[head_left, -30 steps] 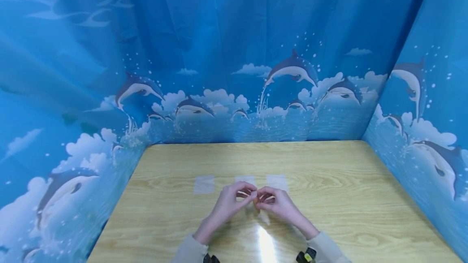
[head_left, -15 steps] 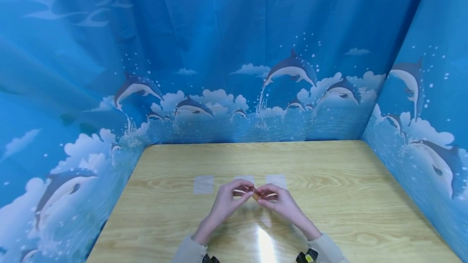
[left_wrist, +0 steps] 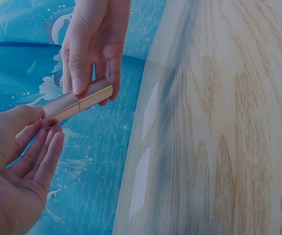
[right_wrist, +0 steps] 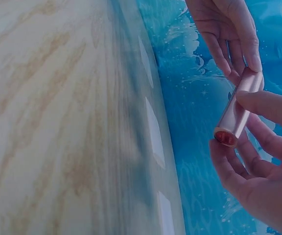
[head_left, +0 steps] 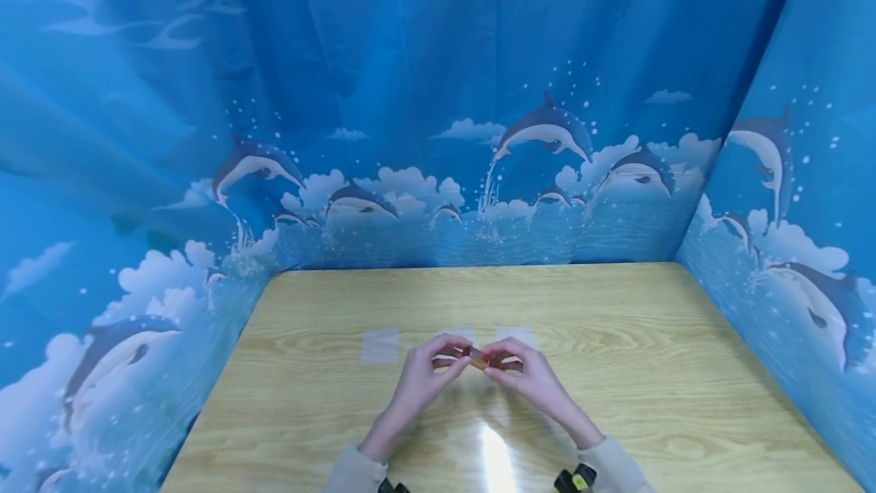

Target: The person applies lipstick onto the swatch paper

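A rose-gold lipstick tube [left_wrist: 62,108] spans the space between both hands over the table. Its seam shows near the middle in the left wrist view, and the right wrist view shows a red round end. My left hand [head_left: 423,377] pinches one end with thumb and fingertips. At the other end, the thumb and fingers of my right hand [head_left: 532,380] grip the tube. In the head view the tube is small and lies slightly tilted between the fingertips. The two halves of the tube meet at the seam.
The wood-grain table [head_left: 616,326] carries white square patches [head_left: 379,346] in a row just beyond the hands. A blue dolphin-print curtain [head_left: 411,97] surrounds the table at the back and both sides. A bright light reflection lies on the near table surface.
The lipstick tube has turned from nearly upright to a more sideways slant. Both hands still hold it, and their fingertips have moved slightly up and apart.
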Action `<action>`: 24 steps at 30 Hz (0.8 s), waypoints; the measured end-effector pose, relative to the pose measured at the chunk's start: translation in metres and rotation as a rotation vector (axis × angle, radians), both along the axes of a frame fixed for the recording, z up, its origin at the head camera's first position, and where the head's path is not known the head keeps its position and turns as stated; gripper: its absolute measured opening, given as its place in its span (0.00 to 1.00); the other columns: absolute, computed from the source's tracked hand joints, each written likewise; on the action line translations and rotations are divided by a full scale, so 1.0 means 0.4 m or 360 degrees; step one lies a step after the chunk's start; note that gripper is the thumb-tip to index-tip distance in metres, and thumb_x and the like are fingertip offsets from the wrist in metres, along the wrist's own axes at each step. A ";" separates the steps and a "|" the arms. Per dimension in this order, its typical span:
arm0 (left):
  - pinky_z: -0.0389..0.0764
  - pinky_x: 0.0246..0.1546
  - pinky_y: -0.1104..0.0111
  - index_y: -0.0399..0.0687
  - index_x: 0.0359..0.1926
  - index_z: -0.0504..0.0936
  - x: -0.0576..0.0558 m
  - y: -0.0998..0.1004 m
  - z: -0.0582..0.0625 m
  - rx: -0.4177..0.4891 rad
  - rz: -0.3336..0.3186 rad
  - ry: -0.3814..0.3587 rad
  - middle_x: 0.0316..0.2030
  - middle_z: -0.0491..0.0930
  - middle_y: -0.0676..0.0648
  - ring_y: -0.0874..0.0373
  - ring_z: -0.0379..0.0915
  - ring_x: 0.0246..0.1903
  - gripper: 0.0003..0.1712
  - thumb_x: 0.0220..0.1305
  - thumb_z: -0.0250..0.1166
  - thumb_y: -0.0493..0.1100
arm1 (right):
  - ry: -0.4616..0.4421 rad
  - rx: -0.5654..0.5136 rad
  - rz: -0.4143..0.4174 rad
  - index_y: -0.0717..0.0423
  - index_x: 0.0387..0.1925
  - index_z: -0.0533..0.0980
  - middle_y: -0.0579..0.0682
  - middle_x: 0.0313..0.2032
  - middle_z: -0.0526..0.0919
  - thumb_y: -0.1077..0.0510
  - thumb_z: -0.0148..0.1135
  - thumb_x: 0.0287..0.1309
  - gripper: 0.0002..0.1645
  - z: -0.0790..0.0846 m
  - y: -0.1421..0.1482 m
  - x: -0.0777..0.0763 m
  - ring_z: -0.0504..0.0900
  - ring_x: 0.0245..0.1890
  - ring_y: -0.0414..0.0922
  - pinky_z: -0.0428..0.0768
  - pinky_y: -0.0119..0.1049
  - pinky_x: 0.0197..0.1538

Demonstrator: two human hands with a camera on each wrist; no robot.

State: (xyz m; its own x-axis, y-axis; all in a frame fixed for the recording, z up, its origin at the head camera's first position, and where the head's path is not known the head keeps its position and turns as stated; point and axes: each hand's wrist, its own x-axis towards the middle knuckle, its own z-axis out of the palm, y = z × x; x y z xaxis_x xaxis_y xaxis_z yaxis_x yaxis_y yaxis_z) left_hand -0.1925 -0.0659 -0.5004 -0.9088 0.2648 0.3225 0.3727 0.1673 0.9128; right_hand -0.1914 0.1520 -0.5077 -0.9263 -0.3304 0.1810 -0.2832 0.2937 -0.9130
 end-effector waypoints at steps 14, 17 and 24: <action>0.86 0.49 0.66 0.43 0.50 0.84 0.006 -0.006 -0.007 0.0135 0.0056 -0.0103 0.47 0.86 0.44 0.50 0.84 0.47 0.14 0.64 0.71 0.34 | 0.0026 0.0036 -0.0011 0.56 0.52 0.81 0.54 0.48 0.85 0.58 0.70 0.63 0.17 0.018 -0.003 -0.008 0.85 0.46 0.47 0.86 0.36 0.51; 0.86 0.48 0.66 0.43 0.50 0.84 0.008 -0.010 -0.013 0.0152 0.0057 -0.0139 0.47 0.86 0.43 0.51 0.84 0.46 0.14 0.64 0.71 0.36 | 0.0047 0.0051 -0.0054 0.57 0.52 0.82 0.54 0.47 0.86 0.59 0.71 0.61 0.17 0.018 -0.003 -0.010 0.85 0.45 0.45 0.85 0.35 0.51; 0.86 0.47 0.68 0.40 0.51 0.82 0.014 -0.016 -0.026 0.0163 0.0065 -0.0201 0.48 0.84 0.39 0.54 0.83 0.46 0.14 0.65 0.70 0.36 | 0.0103 0.0049 -0.0113 0.56 0.49 0.83 0.52 0.46 0.87 0.59 0.74 0.58 0.17 0.023 -0.001 -0.013 0.85 0.47 0.46 0.84 0.33 0.53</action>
